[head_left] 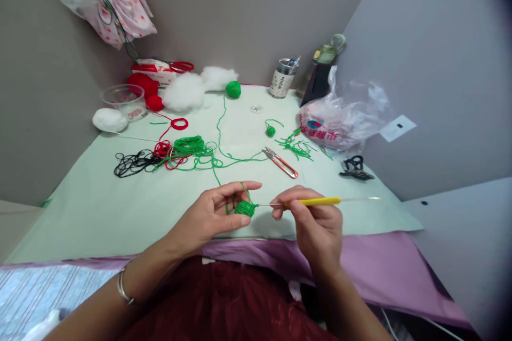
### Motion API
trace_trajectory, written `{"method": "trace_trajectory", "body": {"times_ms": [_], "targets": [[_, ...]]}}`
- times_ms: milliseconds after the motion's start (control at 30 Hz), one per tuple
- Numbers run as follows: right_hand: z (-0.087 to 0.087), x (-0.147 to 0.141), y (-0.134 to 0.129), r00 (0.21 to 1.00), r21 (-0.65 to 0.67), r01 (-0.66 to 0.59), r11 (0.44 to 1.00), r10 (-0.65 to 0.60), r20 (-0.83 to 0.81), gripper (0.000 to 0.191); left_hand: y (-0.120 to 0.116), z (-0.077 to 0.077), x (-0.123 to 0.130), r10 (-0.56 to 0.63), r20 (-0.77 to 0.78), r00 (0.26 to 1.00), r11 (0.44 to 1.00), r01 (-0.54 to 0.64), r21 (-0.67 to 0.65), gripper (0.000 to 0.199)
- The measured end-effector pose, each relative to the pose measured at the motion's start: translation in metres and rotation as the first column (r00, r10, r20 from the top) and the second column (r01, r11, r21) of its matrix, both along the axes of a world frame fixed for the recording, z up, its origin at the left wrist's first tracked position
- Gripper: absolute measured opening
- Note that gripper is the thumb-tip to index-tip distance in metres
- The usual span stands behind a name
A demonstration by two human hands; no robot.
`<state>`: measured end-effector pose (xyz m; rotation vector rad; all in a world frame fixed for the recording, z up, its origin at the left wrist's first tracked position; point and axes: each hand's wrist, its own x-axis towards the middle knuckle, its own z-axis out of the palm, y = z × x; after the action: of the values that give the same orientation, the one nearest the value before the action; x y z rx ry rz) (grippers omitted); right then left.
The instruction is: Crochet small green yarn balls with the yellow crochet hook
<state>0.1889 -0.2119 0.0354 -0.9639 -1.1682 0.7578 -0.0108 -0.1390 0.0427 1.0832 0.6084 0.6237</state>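
My left hand [206,216] pinches the green crochet piece [245,209], nearer me than the snips [275,156]; my right hand [320,226] holds the yellow hook [322,201]. Mid-stitch, I'd judge; drawing through wants taut yarn [216,175].

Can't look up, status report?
Left hand gripping green crochet piece. Right hand holding yellow-handled hook at its edge. Orange snips lie just beyond.

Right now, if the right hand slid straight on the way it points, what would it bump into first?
The small green crocheted piece in the left hand, most likely: the yellow-handled hook in the right hand points at it, its tip seemingly at the edge. Depth is unclear from one view.
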Motion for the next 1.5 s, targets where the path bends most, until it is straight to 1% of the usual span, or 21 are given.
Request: {"method": "trace_trajectory", "body": {"times_ms": [67,133,200,267,300,333,367,433,467,500,633,700,833,933,1000,1067,1100,1200,1267,1367,1500], "targets": [[-0.002,-0.001,0.004,0.992,-0.042,-0.047,0.998,0.042,-0.116,0.013,-0.001,0.001,0.000,0.009,-0.005,1.000,1.000,-0.009,0.003,0.053],[-0.002,-0.005,0.007,0.984,-0.054,-0.069,0.996,0.059,-0.168,0.013,-0.003,0.000,0.002,0.025,0.020,0.999,1.000,-0.025,-0.016,0.053],[-0.003,-0.010,0.008,0.992,-0.041,-0.043,0.998,0.038,-0.119,0.013,-0.006,-0.002,0.006,0.023,0.055,0.998,0.999,-0.020,-0.044,0.053],[-0.004,-0.015,0.005,0.997,0.016,0.045,0.999,-0.046,0.067,0.015,-0.008,-0.004,0.009,0.022,0.072,0.997,0.998,-0.018,-0.061,0.054],[-0.005,-0.016,0.003,0.971,0.079,0.110,0.991,-0.124,0.204,0.018,-0.009,-0.005,0.010,0.028,0.077,0.997,0.998,-0.023,-0.066,0.055],[-0.006,-0.018,0.001,0.913,0.166,0.161,0.973,-0.211,0.349,0.022,-0.010,-0.005,0.011,0.035,0.082,0.996,0.997,-0.029,-0.077,0.055],[-0.008,-0.019,0.000,0.828,0.264,0.189,0.946,-0.298,0.475,0.027,-0.011,-0.005,0.011,0.041,0.088,0.995,0.995,-0.033,-0.092,0.055],[-0.012,-0.020,-0.003,0.673,0.416,0.174,0.892,-0.416,0.611,0.038,-0.012,-0.004,0.012,0.038,0.110,0.993,0.990,-0.022,-0.139,0.053],[-0.013,-0.020,-0.003,0.649,0.447,0.163,0.880,-0.437,0.623,0.042,-0.012,-0.003,0.011,0.027,0.125,0.992,0.985,-0.005,-0.170,0.052],[-0.013,-0.020,-0.004,0.671,0.440,0.160,0.884,-0.424,0.608,0.043,-0.012,-0.002,0.011,0.013,0.142,0.990,0.980,0.016,-0.200,0.051],[-0.006,-0.019,-0.002,0.887,0.260,0.137,0.956,-0.235,0.397,0.034,-0.010,0.000,0.009,-0.036,0.217,0.975,0.955,0.098,-0.280,0.051],[-0.002,-0.017,-0.001,0.940,0.209,0.122,0.970,-0.180,0.289,0.025,-0.007,0.000,0.007,-0.040,0.241,0.970,0.950,0.111,-0.291,0.049],[0.000,-0.009,0.002,0.990,0.079,0.128,0.989,-0.132,0.046,0.015,-0.002,-0.002,0.004,-0.058,0.254,0.965,0.956,0.127,-0.264,0.046],[0.000,-0.003,0.007,0.984,-0.008,0.076,0.997,-0.076,-0.159,0.013,0.000,-0.002,0.003,-0.088,0.231,0.969,0.961,0.144,-0.238,0.044],[-0.001,-0.003,0.009,0.971,-0.042,0.024,0.999,-0.034,-0.238,0.015,0.000,-0.001,0.003,-0.097,0.200,0.975,0.970,0.138,-0.199,0.043],[0.000,-0.006,0.009,0.976,-0.043,-0.020,0.999,0.010,-0.220,0.017,-0.002,0.000,0.004,-0.095,0.159,0.983,0.980,0.120,-0.158,0.047],[0.000,-0.008,0.009,0.985,-0.027,-0.026,0.999,0.021,-0.169,0.016,-0.003,0.000,0.005,-0.094,0.134,0.987,0.983,0.113,-0.142,0.050],[0.001,-0.015,0.007,0.996,0.052,0.009,0.999,-0.014,0.085,0.012,-0.005,0.000,0.009,-0.083,0.077,0.994,0.991,0.091,-0.098,0.059],[0.000,-0.017,0.006,0.983,0.085,0.029,0.996,-0.044,0.177,0.013,-0.005,0.000,0.011,-0.044,0.059,0.997,0.998,0.046,-0.034,0.060],[-0.003,-0.015,0.007,0.995,0.038,-0.003,0.999,-0.001,0.099,0.014,-0.004,0.001,0.012,0.014,0.022,1.000,0.997,-0.016,0.071,0.059],[-0.008,-0.010,0.009,0.996,-0.063,-0.075,0.995,0.071,-0.055,0.019,-0.003,0.003,0.011,0.039,-0.019,0.999,0.986,-0.035,0.161,0.058]]}}
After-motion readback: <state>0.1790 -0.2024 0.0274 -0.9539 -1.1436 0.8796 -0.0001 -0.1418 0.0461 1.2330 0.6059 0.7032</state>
